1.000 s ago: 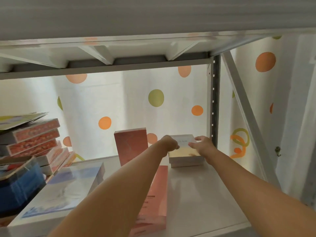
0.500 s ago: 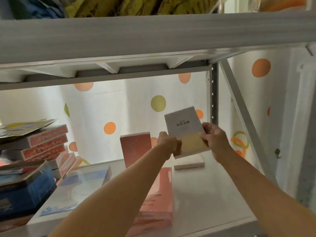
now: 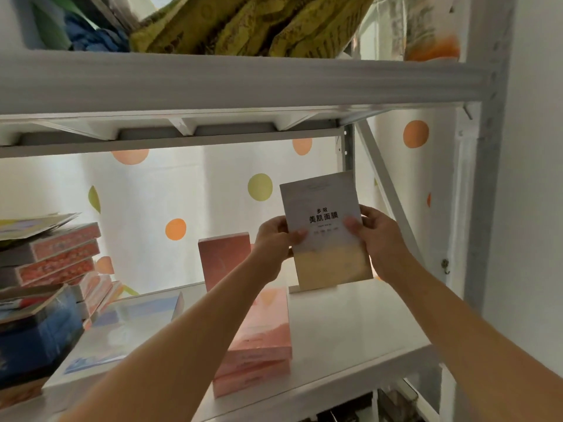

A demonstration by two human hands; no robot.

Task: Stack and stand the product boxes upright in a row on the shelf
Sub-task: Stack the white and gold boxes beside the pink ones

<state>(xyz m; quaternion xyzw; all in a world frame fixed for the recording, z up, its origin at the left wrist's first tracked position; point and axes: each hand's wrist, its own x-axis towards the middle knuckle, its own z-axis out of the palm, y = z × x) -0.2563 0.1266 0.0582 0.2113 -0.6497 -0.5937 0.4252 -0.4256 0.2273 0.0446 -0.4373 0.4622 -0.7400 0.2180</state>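
white shelf [image 3: 350, 330] — pink boxes [image 3: 259, 339], pale-blue box [image 3: 122, 330], left stacks [image 3: 54, 257].

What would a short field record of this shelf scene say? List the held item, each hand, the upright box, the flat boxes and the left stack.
held item: white and tan box, upright, raised above the shelf
left hand: grips the box's left edge
right hand: grips the box's right edge
upright box: pink box, standing at the back
flat boxes: pink pile at the front; white box under the held one
left stack: red-patterned boxes, lying flat
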